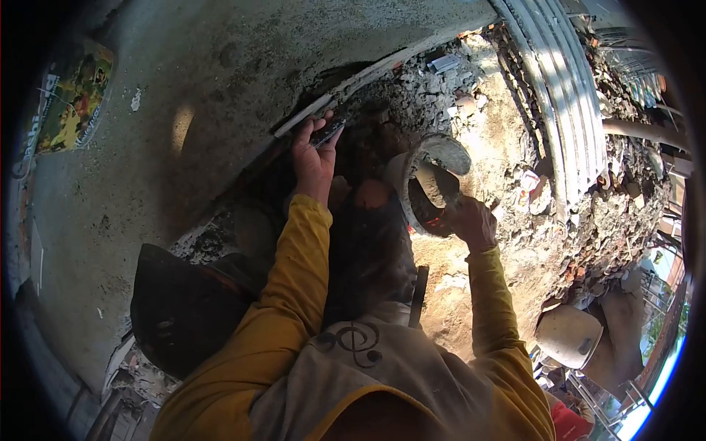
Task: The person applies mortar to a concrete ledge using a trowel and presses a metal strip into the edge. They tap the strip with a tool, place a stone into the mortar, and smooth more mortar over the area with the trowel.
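My left hand (pixel 315 165) is raised by the lower edge of the grey wall, its fingers closed around a small dark flat object (pixel 328 132) whose kind I cannot make out. Just beyond it, a long pale strip (pixel 305 116) runs along the wall's edge. On the other side, my right hand (pixel 473 220) is closed at the near rim of a round bucket (pixel 406 192). Inside the bucket there is a greyish flat shape, partly in shadow, and a bit of orange beside my fingers. What those fingers grip is hidden.
A rough grey wall (pixel 243 66) fills the upper left, with a printed poster (pixel 77 95) on it. Corrugated sheeting (pixel 562 95) stands at the upper right above rubble. A dark container (pixel 184 309) lies by my left arm, and a pale container (pixel 568 336) to the right.
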